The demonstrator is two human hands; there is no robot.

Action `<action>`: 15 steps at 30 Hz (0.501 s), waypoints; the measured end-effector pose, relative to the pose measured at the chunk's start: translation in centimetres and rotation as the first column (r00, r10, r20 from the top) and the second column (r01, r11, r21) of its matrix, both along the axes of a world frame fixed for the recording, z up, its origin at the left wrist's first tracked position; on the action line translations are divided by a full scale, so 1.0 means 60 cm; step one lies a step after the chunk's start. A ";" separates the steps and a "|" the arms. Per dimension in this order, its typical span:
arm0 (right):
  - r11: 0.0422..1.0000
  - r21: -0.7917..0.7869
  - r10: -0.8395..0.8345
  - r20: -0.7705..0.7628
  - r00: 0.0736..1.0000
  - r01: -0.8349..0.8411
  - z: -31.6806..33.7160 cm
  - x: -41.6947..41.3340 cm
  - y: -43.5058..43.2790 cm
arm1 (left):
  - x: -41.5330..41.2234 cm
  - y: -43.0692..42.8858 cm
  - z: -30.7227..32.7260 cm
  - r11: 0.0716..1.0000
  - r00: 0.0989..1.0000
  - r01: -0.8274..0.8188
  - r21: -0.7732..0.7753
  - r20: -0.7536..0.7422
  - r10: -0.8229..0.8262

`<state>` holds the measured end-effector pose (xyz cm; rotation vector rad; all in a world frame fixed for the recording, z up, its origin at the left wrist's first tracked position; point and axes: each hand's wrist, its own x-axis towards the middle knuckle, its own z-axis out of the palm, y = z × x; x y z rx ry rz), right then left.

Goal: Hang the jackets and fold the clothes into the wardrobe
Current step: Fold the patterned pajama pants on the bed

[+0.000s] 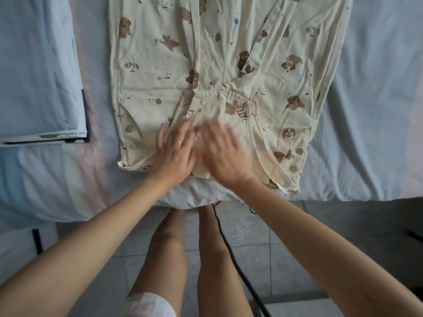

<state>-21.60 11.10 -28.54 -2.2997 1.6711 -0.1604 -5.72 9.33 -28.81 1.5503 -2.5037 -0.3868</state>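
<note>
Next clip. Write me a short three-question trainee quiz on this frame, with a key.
1. True or false: the left hand and the right hand both rest with straight fingers on the cream puppy-print garment.
2. Where is the folded pale blue pile? A) on the person's left of the garment B) on top of it C) on the floor
3. Fill in: the garment lies spread on the ___.
Key: 1 true; 2 A; 3 bed.
</note>
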 end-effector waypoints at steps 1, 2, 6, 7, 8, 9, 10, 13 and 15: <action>0.985 0.036 0.172 -0.072 0.982 -0.170 -0.011 -0.006 0.020 | 0.020 0.015 -0.009 0.993 0.988 0.111 0.045 0.103 -0.115; 0.971 0.094 0.233 -0.131 0.964 -0.222 -0.023 -0.024 0.034 | 0.046 0.022 -0.021 0.976 0.953 0.192 0.101 0.217 -0.209; 0.980 0.195 0.027 -0.246 0.969 0.022 -0.047 -0.133 0.063 | 0.144 0.002 -0.041 0.975 0.911 0.115 0.189 0.370 -0.179; 0.974 0.210 -0.025 -0.255 0.967 0.081 -0.044 -0.150 0.065 | 0.156 -0.007 -0.039 0.975 0.920 0.071 0.212 0.364 -0.145; 0.969 0.211 -0.073 -0.258 0.963 0.129 -0.040 -0.154 0.071 | 0.163 -0.010 -0.036 0.970 0.926 0.043 0.238 0.354 -0.128; 0.965 0.194 -0.123 -0.265 0.956 0.178 -0.034 -0.148 0.073 | 0.164 -0.013 -0.034 0.968 0.932 0.023 0.250 0.344 -0.111; 0.956 0.177 -0.180 -0.282 0.942 0.235 -0.030 -0.135 0.077 | 0.160 -0.011 -0.032 0.969 0.940 -0.010 0.248 0.332 -0.075; 0.936 0.134 -0.277 -0.284 0.918 0.324 -0.009 -0.084 0.083 | 0.136 0.010 -0.022 0.980 0.977 -0.104 0.171 0.203 0.069; 0.973 0.159 -0.121 -0.256 0.959 0.165 -0.001 -0.069 0.106 | 0.129 0.028 -0.017 0.992 0.990 -0.017 0.122 0.140 0.000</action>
